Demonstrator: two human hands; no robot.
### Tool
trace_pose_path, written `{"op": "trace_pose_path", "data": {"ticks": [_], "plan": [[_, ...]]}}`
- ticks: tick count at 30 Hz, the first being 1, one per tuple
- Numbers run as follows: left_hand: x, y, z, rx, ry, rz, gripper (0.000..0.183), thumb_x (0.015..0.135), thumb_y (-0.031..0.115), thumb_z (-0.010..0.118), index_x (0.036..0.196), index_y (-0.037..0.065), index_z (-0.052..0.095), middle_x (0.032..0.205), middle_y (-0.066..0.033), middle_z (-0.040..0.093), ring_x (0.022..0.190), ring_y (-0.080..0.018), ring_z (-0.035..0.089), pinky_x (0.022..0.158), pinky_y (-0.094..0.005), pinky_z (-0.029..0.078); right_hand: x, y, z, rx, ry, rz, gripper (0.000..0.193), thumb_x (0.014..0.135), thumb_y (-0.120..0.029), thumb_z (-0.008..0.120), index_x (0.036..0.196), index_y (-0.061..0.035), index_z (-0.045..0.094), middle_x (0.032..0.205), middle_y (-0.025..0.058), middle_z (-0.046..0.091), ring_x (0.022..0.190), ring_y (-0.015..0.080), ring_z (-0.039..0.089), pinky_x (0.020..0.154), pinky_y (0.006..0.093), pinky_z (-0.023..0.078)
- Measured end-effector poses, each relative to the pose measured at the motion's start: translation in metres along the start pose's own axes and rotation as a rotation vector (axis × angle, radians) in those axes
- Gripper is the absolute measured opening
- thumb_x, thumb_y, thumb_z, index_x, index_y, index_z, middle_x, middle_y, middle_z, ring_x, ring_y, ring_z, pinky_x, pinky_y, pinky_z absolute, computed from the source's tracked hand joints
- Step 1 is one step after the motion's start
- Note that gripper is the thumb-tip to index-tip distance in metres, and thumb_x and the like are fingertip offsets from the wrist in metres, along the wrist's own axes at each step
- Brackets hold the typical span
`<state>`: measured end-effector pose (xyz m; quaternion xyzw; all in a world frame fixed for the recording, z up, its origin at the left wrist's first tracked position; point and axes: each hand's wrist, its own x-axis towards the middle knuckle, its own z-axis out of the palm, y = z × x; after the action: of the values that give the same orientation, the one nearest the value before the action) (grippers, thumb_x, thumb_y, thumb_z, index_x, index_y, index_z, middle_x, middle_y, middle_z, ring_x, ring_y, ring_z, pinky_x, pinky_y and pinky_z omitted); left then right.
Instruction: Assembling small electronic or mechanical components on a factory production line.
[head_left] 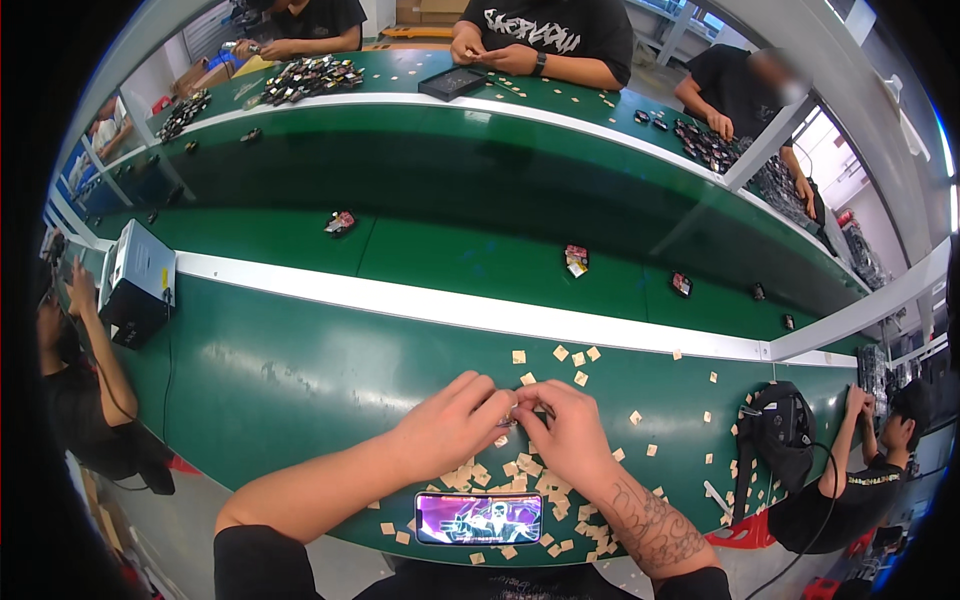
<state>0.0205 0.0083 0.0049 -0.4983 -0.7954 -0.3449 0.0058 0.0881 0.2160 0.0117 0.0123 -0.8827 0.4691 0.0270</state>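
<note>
Over the green table (pixel 270 360), my left hand (pixel 462 422) and my right hand (pixel 568 428) meet fingertip to fingertip. Both are closed in a pinch around something small, mostly hidden by the fingers; a pale, shiny bit shows between them. Below the hands lie many small tan square pieces (pixel 462 475), heaped loosely and partly covered by my wrists. A phone (pixel 478 519) with a lit purple picture rests on its back among them, near the table's front edge.
More tan squares (pixel 635 417) are scattered right. A black bag (pixel 778 432) lies at the right end, a dark box-shaped device (pixel 142 280) at the left. Beyond a white rail (pixel 460 305), a green belt carries small packaged items (pixel 577 261). Several people work around.
</note>
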Motion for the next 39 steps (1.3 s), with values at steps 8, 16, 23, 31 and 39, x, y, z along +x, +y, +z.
{"op": "trace_pose_path", "data": {"ticks": [8,16,23,31,39], "plan": [[-0.002,0.002,-0.001,-0.01,-0.021,-0.026,0.046,0.085,0.013,0.086,0.123,0.003,0.062,0.107,-0.0131,0.06,0.1,-0.0343,0.064,0.085,-0.0425,0.057,-0.002,-0.004,-0.017,-0.043,-0.031,0.009,0.02,0.092,-0.005,0.078,0.112,-0.0045,0.075,0.098,0.0105,0.073,0.081,0.0287,0.074,0.071,0.0382,0.058],[-0.002,0.001,0.001,-0.021,-0.03,0.008,0.046,0.084,0.012,0.087,0.122,0.003,0.062,0.108,-0.013,0.061,0.099,-0.0342,0.064,0.083,-0.0422,0.058,-0.003,-0.001,-0.018,-0.159,-0.084,-0.079,0.018,0.09,-0.007,0.081,0.104,-0.0051,0.071,0.099,0.0095,0.071,0.083,0.0292,0.074,0.071,0.0396,0.058],[0.003,-0.003,-0.004,-0.033,-0.069,0.026,0.041,0.084,0.011,0.086,0.118,0.003,0.063,0.111,-0.0135,0.062,0.1,-0.0346,0.065,0.085,-0.0425,0.058,0.013,-0.006,-0.018,-0.053,-0.112,0.102,0.019,0.087,-0.004,0.082,0.103,-0.002,0.072,0.086,0.0085,0.076,0.081,0.0266,0.074,0.074,0.0356,0.057],[0.01,-0.003,-0.004,-0.067,-0.044,0.162,0.04,0.085,0.007,0.086,0.119,0.005,0.065,0.112,-0.0125,0.064,0.1,-0.0324,0.067,0.084,-0.0405,0.059,0.011,-0.003,-0.033,0.007,-0.179,0.121,0.02,0.089,-0.006,0.079,0.108,-0.0029,0.072,0.094,0.0124,0.078,0.087,0.0316,0.077,0.077,0.0404,0.059],[0.026,0.015,-0.005,-0.365,-0.109,-0.414,0.03,0.091,-0.007,0.076,0.117,0.0,0.065,0.093,-0.0119,0.072,0.074,-0.0168,0.069,0.07,-0.0302,0.055,0.003,0.017,-0.018,0.141,-0.09,-0.012,0.02,0.094,-0.006,0.076,0.112,0.0003,0.071,0.102,0.0162,0.078,0.097,0.0308,0.077,0.087,0.0385,0.06]]}}
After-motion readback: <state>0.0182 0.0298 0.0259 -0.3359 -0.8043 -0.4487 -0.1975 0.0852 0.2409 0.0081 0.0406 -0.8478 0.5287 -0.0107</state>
